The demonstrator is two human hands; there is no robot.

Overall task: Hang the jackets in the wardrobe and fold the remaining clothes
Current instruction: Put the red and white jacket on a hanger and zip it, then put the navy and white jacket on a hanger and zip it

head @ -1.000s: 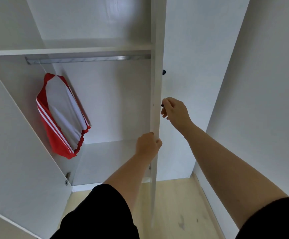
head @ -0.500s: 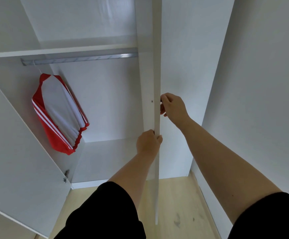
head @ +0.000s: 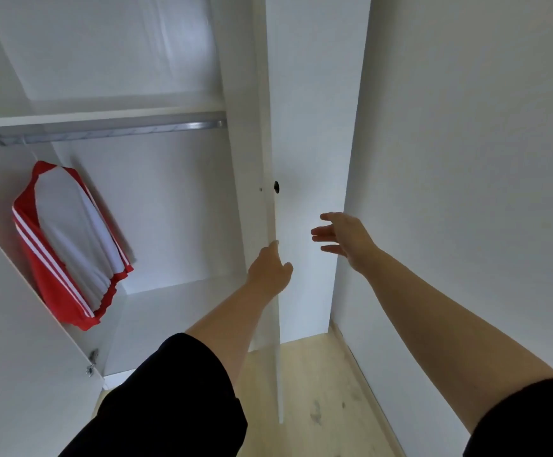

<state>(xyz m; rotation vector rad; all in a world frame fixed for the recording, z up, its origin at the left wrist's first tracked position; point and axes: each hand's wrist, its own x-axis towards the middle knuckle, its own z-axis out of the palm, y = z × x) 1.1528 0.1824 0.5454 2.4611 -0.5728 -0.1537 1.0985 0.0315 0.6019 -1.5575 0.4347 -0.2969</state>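
Far left, the open left door (head: 14,324) leans out toward you, its hinge (head: 93,361) showing at the lower edge. Behind it your jacket (head: 67,245) hangs from the rail (head: 110,131), well to the left end, red with white stripes and a pale body. It looks light, soft and slick, the sort of fabric that slides off a hanger if tugged by a sleeve. If you shift it, take it by the hanger hook or the shoulders, not the hem. Most of the rail to its right is bare, under a white shelf (head: 96,115).

Next comes the right door (head: 304,159), a stiff, flat, light-looking panel that should swing easily on its hinges. Your left hand (head: 270,272) holds its near edge, fingers wrapped round the edge and thumb on the outer face, so that grip is narrow and on the door. The small black knob (head: 276,187) sits above, untouched; edge or knob are the sensible places to hold.

Your right hand (head: 344,237) hovers just off the door's face, fingers spread wide, holding nothing.

Below runs pale wood floor (head: 314,390), scuffed in spots. A plain white wall (head: 466,192) closes in tight on the right, so the door has little room to swing.
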